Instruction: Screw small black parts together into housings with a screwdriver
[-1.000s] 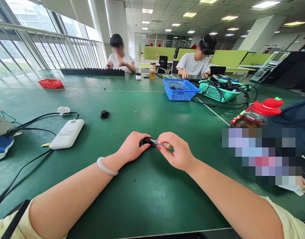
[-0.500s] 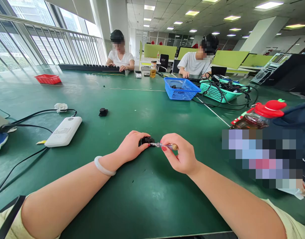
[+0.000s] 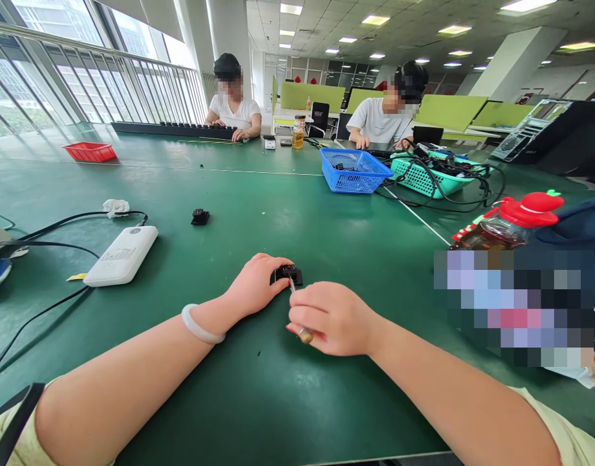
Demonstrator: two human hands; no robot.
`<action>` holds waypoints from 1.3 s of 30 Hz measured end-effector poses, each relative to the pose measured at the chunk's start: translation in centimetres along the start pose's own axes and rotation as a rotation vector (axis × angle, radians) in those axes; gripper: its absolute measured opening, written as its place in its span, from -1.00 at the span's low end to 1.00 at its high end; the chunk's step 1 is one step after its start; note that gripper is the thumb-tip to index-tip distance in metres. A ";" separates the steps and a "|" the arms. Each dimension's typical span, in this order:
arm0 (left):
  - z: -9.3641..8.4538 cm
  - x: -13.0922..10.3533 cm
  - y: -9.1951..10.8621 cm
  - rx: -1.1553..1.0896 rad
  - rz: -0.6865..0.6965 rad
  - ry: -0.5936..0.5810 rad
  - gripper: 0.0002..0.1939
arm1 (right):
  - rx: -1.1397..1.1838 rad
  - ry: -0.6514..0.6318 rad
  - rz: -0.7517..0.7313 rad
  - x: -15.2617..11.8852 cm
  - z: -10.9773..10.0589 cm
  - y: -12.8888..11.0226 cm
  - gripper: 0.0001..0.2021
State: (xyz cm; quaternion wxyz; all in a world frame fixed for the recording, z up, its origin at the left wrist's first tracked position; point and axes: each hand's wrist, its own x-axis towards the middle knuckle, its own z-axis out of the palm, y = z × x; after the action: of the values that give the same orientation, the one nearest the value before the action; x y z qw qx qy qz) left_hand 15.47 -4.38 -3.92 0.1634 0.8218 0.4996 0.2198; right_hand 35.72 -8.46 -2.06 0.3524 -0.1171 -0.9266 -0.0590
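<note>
Open-plan office with a green tabletop (image 3: 220,401); two co-workers, one at left (image 3: 235,110) and one at right (image 3: 375,120), sit along its far side. Near the centre of the surface lies a small black part (image 3: 293,276), pinched between the thumb and fingers of the left hand (image 3: 260,285). The right hand (image 3: 334,317), its fingers curled about a slim tool (image 3: 305,336) with a rounded tan end, directs the tip at the part beside the left thumb; whether the tip touches cannot be told. The step in hand appears to be close work on the part with this tool; the next move would call for a firm left hold and small, controlled motion of the tip. Containers: a blue basket (image 3: 354,181), farther off, holds small black pieces (image 3: 345,167); just beside it, a green basket (image 3: 414,176) is heaped with black cables (image 3: 455,169), some trailing over its side. A red tray (image 3: 90,153) stands at far left, its interior hidden. A jar (image 3: 298,134) contains amber liquid, and a red-lidded bottle (image 3: 501,224) at right a darker brown one.
</note>
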 end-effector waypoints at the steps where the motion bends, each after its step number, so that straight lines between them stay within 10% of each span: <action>1: 0.0 0.0 0.0 -0.002 -0.003 0.003 -0.65 | -0.015 -0.098 -0.037 0.1 0.3 -0.2 -0.96; 5: 0.0 -0.1 -0.1 -0.013 -0.019 0.001 -0.65 | -0.046 -0.242 -0.104 0.2 0.9 -0.6 -0.95; 16: -0.3 0.0 0.1 -0.033 -0.043 -0.027 -0.66 | 0.389 0.332 0.569 -1.0 -1.6 1.4 -0.88; 39: -0.5 0.0 0.4 -0.037 -0.046 -0.025 -0.64 | 0.277 0.157 0.207 -0.4 -1.2 0.5 -0.81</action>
State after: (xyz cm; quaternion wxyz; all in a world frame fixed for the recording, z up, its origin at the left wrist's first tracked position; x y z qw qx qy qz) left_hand 15.49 -4.50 -3.35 0.1899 0.8095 0.5122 0.2152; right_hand 36.91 -8.25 -1.47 0.4404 -0.1573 -0.8786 0.0968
